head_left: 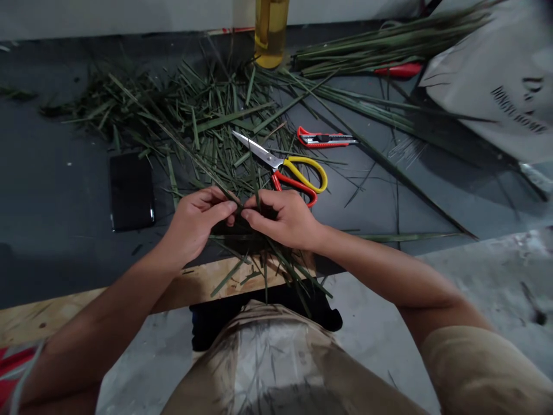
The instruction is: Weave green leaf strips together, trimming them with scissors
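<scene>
Both my hands meet near the table's front edge, fingertips pinched close together on green leaf strips. Between thumb and fingers, my left hand (196, 222) grips a long leaf strip (185, 148) that slants up to the far left. My right hand (283, 216) pinches leaf strips at the same spot, and strip ends hang below it toward my lap. Exactly how the strips cross is hidden by the fingers. Just beyond my right hand lie scissors (276, 163) with one yellow and one red handle. Farther back is a red utility knife (326, 138).
A heap of cut leaf pieces (207, 109) covers the middle of the dark table. A black phone (132, 190) lies left. At the back stand a bottle of yellow liquid (271, 34) and, to the right, a leaf bundle (380, 43) beside a printed pale bag (505, 86).
</scene>
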A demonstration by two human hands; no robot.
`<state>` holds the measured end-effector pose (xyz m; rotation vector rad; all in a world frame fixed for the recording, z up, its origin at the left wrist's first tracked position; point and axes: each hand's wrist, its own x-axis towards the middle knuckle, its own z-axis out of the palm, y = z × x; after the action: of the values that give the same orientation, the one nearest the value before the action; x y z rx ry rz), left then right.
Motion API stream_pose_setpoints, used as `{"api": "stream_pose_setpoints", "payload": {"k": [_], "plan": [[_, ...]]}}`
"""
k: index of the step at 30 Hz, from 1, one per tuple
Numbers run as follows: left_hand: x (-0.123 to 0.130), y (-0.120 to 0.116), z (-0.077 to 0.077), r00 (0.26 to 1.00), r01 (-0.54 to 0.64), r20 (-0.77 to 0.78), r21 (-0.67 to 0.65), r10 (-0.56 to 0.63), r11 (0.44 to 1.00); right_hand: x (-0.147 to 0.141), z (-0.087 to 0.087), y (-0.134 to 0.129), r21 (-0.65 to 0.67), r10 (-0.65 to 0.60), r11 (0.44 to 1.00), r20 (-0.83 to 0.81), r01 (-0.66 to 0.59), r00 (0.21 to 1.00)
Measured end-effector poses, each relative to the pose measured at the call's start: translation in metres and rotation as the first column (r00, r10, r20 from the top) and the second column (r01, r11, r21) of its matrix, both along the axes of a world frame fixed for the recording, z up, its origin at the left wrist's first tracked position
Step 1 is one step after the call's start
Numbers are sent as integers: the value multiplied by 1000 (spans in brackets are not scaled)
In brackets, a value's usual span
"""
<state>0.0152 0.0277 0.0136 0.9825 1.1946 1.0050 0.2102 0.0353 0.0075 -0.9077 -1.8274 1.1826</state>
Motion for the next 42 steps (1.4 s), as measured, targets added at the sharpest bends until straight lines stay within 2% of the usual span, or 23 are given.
{"api": "stream_pose_setpoints", "payload": {"k": [5, 9, 12, 15, 18, 21, 26, 31, 34, 39, 42], "plan": [[1, -1, -1, 1000, -2, -9, 5, 2, 1000, 0, -1, -1, 12, -7, 1000, 30, 7, 1000], [5, -2, 2, 999, -40, -7, -19, 40, 999, 0, -5, -1, 76, 15, 997, 37, -18, 999], [8, -2, 5, 997, -47, 60, -125, 55, 991, 0, -7, -2, 126, 43, 991, 62, -50, 997], [9, 0, 8, 985, 26, 169, -287, 23, 958, 0, -9, -2, 166, 41, 984, 92, -56, 995], [9, 0, 9, 973, 69, 228, -378, 20, 923, -1, -10, -2, 178, 23, 983, 93, -39, 995], [10, -2, 8, 977, 27, 209, -349, 50, 937, -1, -10, 1, 102, 8, 995, 56, -14, 998], [10, -5, 7, 995, -27, 86, -140, 39, 990, -1, -9, 3, -56, 31, 998, 23, -30, 999], [9, -4, 8, 996, -79, 33, -69, 81, 994, -1, -8, 2, -30, 53, 998, 30, -52, 998], [7, -3, 8, 993, -65, 86, -137, 78, 988, -1, -8, 2, 6, 86, 996, 40, -86, 996], [4, 0, 6, 979, 63, 206, -338, 9, 939, -1, -9, 0, 70, 73, 994, 90, -79, 993], [6, -1, 7, 976, 73, 216, -332, 1, 941, 0, -10, 0, 85, 60, 994, 112, -69, 992]]}}
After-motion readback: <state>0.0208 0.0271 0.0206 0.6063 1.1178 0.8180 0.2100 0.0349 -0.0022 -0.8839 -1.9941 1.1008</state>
